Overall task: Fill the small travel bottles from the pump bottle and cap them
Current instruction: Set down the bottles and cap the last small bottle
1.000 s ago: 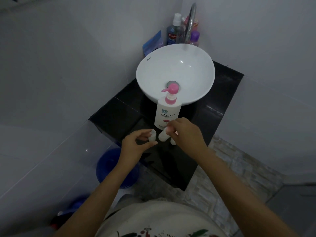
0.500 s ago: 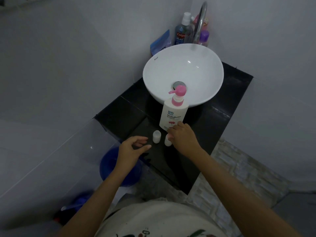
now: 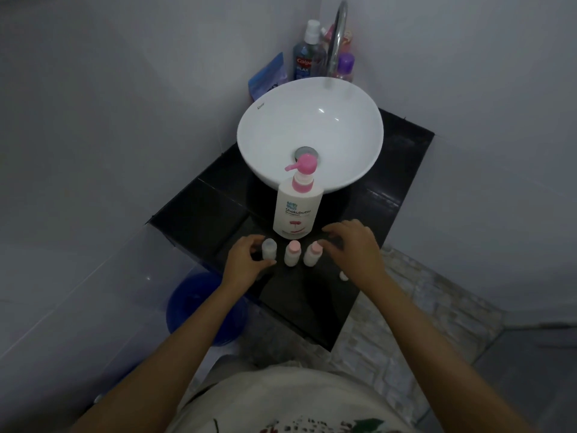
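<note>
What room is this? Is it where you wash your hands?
Most likely a bathroom. A round white basin sits on a black counter with a curved metal tap over it, and a blue mouthwash bottle stands in the corner beside the tap, against the pale walls.

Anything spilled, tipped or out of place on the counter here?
No spill shows. Three small bottles stand upright before the pump bottle. One oddity: a small white piece, maybe a cap, lies alone near the counter edge by the right hand.
</note>
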Available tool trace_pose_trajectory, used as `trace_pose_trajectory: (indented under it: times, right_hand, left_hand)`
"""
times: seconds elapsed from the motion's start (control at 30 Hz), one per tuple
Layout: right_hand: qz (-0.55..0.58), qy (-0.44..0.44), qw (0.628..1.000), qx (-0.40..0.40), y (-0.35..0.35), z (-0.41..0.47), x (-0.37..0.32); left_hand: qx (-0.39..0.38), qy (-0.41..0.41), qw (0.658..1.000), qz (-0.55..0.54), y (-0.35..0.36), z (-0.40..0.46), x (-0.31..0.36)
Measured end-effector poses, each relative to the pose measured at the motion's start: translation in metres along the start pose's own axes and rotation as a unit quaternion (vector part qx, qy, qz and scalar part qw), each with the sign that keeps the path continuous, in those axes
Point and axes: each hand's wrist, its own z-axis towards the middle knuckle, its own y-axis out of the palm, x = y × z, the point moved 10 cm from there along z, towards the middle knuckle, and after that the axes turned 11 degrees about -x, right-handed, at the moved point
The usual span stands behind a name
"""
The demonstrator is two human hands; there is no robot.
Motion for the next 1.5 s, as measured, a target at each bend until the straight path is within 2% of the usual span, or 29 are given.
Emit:
trace_pose_trajectory:
  times: [0.07, 0.17, 0.27, 0.37, 0.47, 0.6, 0.7, 0.77, 0.83, 0.93, 1.03, 1.2, 1.33, 1.5]
  right_hand:
    - [0.038, 0.043, 0.998, 0.005, -0.001, -0.008, 0.023]
    - [0.055, 0.107, 0.992, -0.048, 0.019, -0.017, 0.057]
    - [0.002, 0.153, 0.98, -0.131, 0.052, -0.023, 0.078]
    - [-0.052, 0.173, 0.967, -0.182, 0.076, -0.025, 0.084]
    - [-0.057, 0.2, 0.953, -0.221, 0.092, -0.025, 0.088]
    - [-0.015, 0.209, 0.958, -0.197, 0.094, -0.023, 0.088]
    - [0.086, 0.224, 0.959, -0.15, 0.077, -0.026, 0.086]
    - [0.218, 0.204, 0.951, -0.076, 0.047, -0.028, 0.07]
    - [0.351, 0.146, 0.925, -0.021, 0.009, -0.032, 0.038]
    - [0.448, 0.028, 0.893, -0.045, -0.029, -0.035, -0.019]
    - [0.443, -0.035, 0.891, -0.089, -0.037, -0.038, -0.047]
    - [0.411, -0.065, 0.903, -0.11, -0.041, -0.04, -0.05]
    - [0.368, -0.058, 0.919, -0.132, -0.042, -0.042, -0.048]
    - [0.353, -0.034, 0.928, -0.119, -0.041, -0.043, -0.047]
  left_hand:
    - [-0.002, 0.007, 1.0, 0.002, 0.003, 0.003, 0.001]
    - [-0.003, 0.018, 1.0, -0.015, 0.003, 0.001, 0.001]
    - [0.012, 0.03, 0.999, -0.032, -0.005, -0.008, 0.004]
    - [0.027, 0.039, 0.997, -0.062, -0.015, -0.019, 0.005]
    - [0.035, 0.052, 0.992, -0.105, -0.025, -0.034, 0.009]
    - [0.022, 0.076, 0.983, -0.168, -0.031, -0.056, 0.026]
    - [0.026, 0.087, 0.974, -0.206, -0.036, -0.069, 0.04]
    - [0.016, 0.092, 0.975, -0.203, -0.037, -0.076, 0.052]
    - [-0.01, 0.11, 0.971, -0.211, -0.034, -0.082, 0.067]
    - [-0.058, 0.127, 0.966, -0.218, -0.027, -0.089, 0.085]
    - [-0.082, 0.13, 0.964, -0.216, -0.021, -0.091, 0.095]
    - [-0.089, 0.134, 0.966, -0.201, -0.02, -0.092, 0.106]
    - [-0.096, 0.143, 0.967, -0.185, -0.018, -0.093, 0.114]
    - [-0.094, 0.141, 0.969, -0.179, -0.018, -0.093, 0.116]
